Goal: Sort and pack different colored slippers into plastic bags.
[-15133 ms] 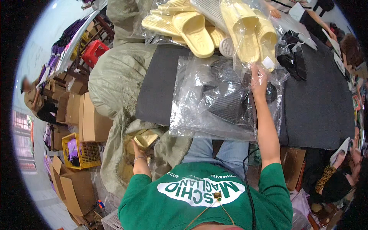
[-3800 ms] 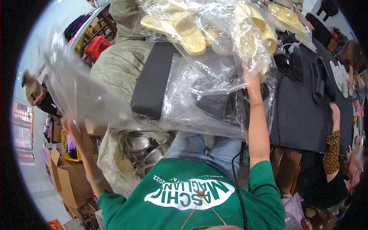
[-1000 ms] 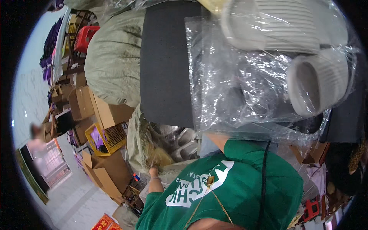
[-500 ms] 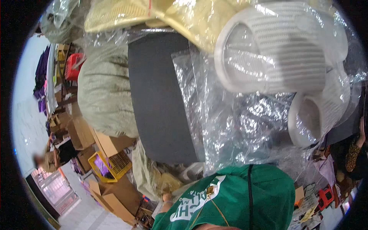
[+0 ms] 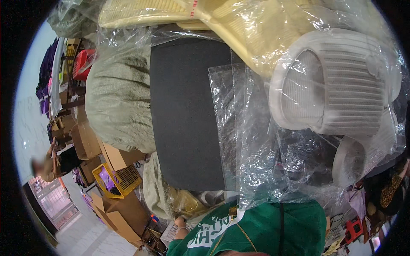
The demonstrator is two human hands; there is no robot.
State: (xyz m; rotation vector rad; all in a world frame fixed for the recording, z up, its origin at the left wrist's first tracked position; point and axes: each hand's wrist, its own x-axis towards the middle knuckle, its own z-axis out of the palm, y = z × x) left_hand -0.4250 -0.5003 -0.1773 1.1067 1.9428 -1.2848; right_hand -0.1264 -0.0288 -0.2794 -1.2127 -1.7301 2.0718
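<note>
Beside my green shirt (image 5: 256, 226), a small part of my left hand (image 5: 181, 222) seems to show with a thin band below it. Its fingers are too small to make out, and it is nearest to a pale sack (image 5: 156, 187) and a clear-bagged yellowish thing (image 5: 188, 203). My right hand is not in view. Close in front are a dark grey flat panel (image 5: 183, 115), clear plastic bags (image 5: 260, 149) and ribbed white slides (image 5: 352, 81) in clear plastic. Pale yellow ribbed slides (image 5: 239, 30), also bagged, are above them.
A bulging pale green woven sack (image 5: 115, 98) is left of the panel. Farther left are cardboard boxes (image 5: 121, 213), a yellow crate (image 5: 128, 179), a red crate (image 5: 82, 64) and another person (image 5: 53, 166). At the right edge are a patterned sleeve (image 5: 390, 192) and a red object (image 5: 353, 230).
The white slides have shifted right and down in the picture. The yellow slides and the panel also appear slightly lower and farther right.
</note>
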